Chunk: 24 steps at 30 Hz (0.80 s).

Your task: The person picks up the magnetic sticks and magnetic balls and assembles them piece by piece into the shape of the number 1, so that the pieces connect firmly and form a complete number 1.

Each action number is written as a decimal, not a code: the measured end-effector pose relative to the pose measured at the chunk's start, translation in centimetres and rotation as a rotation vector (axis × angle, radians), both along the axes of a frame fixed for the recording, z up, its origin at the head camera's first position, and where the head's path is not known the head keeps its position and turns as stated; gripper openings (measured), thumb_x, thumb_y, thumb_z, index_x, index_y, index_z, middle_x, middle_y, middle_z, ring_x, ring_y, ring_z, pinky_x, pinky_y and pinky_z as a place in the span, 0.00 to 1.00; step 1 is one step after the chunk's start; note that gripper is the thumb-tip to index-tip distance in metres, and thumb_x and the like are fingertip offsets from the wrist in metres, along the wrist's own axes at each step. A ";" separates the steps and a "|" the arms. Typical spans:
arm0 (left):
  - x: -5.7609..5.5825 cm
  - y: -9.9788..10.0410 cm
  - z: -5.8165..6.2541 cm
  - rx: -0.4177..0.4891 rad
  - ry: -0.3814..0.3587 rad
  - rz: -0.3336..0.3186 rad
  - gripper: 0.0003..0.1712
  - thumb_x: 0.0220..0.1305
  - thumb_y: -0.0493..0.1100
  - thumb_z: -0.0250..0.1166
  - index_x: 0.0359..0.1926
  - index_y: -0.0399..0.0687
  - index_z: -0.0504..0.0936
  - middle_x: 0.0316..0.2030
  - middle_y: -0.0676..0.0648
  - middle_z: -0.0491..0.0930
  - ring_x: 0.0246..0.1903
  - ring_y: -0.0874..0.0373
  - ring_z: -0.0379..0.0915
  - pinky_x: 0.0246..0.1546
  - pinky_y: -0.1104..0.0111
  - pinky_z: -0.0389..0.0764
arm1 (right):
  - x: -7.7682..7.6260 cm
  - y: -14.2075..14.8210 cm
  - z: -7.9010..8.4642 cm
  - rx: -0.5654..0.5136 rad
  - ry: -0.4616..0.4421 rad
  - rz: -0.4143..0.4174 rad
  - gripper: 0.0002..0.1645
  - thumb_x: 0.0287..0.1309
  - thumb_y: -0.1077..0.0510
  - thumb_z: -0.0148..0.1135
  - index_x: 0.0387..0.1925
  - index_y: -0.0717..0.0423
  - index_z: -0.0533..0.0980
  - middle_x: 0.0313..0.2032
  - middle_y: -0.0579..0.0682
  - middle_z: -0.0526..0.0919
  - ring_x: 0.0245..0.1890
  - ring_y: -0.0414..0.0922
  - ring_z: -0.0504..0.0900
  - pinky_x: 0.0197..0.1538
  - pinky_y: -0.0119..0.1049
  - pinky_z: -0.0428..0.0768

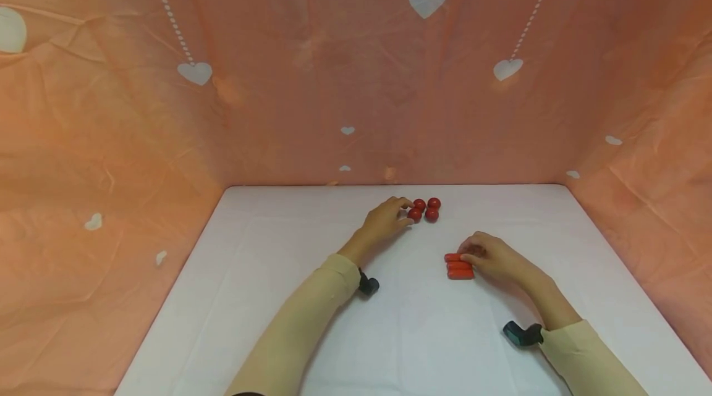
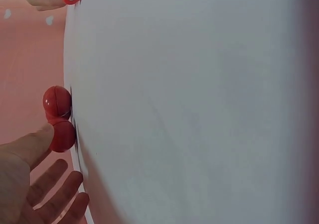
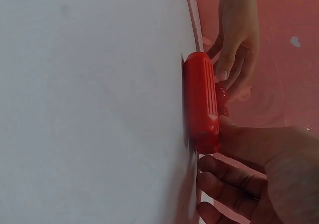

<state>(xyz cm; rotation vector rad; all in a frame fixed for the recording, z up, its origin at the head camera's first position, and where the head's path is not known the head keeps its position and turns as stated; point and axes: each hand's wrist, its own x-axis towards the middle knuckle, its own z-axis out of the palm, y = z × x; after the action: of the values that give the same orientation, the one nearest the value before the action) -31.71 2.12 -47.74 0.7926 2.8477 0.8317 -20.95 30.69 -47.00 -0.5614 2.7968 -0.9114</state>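
Note:
Several glossy red balls stand in a tight cluster near the back of the white table. My left hand reaches them from the left. Its thumb and index finger pinch the near-left ball, while the other fingers hang loose below. A thin seam runs round the ball beside it. Closer to me and to the right lie three red sausage-shaped pieces in parallel. My right hand pinches the farthest piece by its right end. Grooves show along the nearest piece.
A white cloth covers the table. Behind it stands an orange fabric backdrop with pale hearts, which also walls in both sides. Dark wrist cameras sit on my left wrist and right wrist, just above the table.

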 end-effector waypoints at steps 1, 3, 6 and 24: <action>0.0 0.1 0.0 -0.004 0.007 0.000 0.24 0.76 0.52 0.69 0.68 0.54 0.79 0.60 0.47 0.82 0.58 0.53 0.79 0.62 0.56 0.80 | 0.0 0.0 0.0 0.000 0.001 -0.003 0.07 0.72 0.59 0.69 0.48 0.54 0.85 0.42 0.45 0.83 0.48 0.49 0.82 0.58 0.54 0.84; 0.0 0.2 -0.1 -0.014 0.018 0.005 0.24 0.76 0.52 0.69 0.67 0.54 0.80 0.59 0.47 0.82 0.57 0.53 0.79 0.60 0.56 0.80 | 0.1 -0.1 0.0 -0.002 0.001 -0.003 0.06 0.72 0.60 0.69 0.48 0.54 0.85 0.42 0.45 0.83 0.48 0.50 0.82 0.58 0.55 0.84; 0.0 0.3 -0.2 -0.028 0.030 0.018 0.23 0.76 0.53 0.69 0.67 0.54 0.80 0.58 0.48 0.82 0.57 0.53 0.79 0.58 0.56 0.81 | 0.1 -0.3 0.0 -0.010 -0.020 -0.022 0.07 0.71 0.60 0.70 0.48 0.56 0.84 0.43 0.46 0.84 0.49 0.51 0.83 0.59 0.57 0.84; 0.2 1.1 -0.2 -0.024 0.053 0.085 0.21 0.74 0.54 0.72 0.61 0.54 0.80 0.55 0.49 0.84 0.54 0.54 0.81 0.55 0.57 0.82 | -0.6 -0.8 0.3 0.000 -0.059 -0.133 0.12 0.73 0.53 0.70 0.52 0.53 0.84 0.45 0.48 0.86 0.46 0.49 0.80 0.53 0.47 0.85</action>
<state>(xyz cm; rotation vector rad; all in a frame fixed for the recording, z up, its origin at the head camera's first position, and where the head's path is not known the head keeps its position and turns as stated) -31.51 3.21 -47.96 0.7055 2.9511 0.7961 -21.51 29.89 -46.75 -0.3462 2.8085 -0.9364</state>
